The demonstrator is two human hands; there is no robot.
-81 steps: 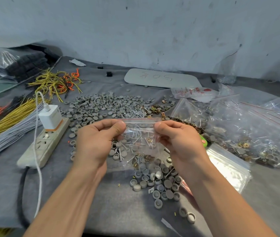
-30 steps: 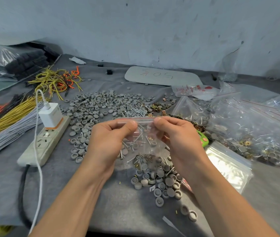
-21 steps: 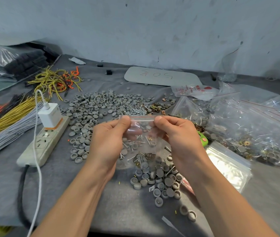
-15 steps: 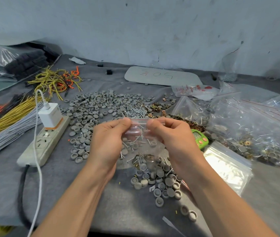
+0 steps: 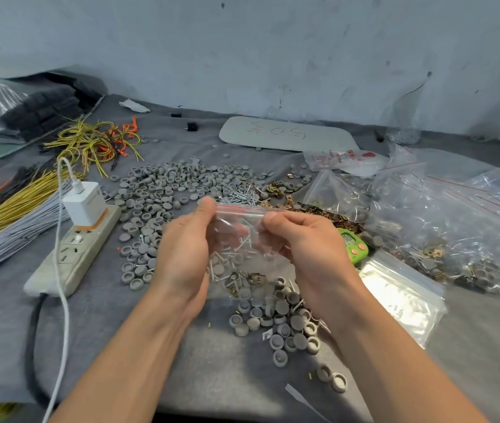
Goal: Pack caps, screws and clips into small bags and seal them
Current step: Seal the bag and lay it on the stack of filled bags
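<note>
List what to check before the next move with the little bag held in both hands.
1. Left hand pinches one top corner of the small bag: ok.
2. Right hand pinches the other top corner: ok.
3. Bag upright, zip strip on top: ok.
4. Zip strip pressed shut along its whole length: cannot tell.
5. Screws, caps and clips show inside the bag: ok.
6. Right count of each: cannot tell.
</note>
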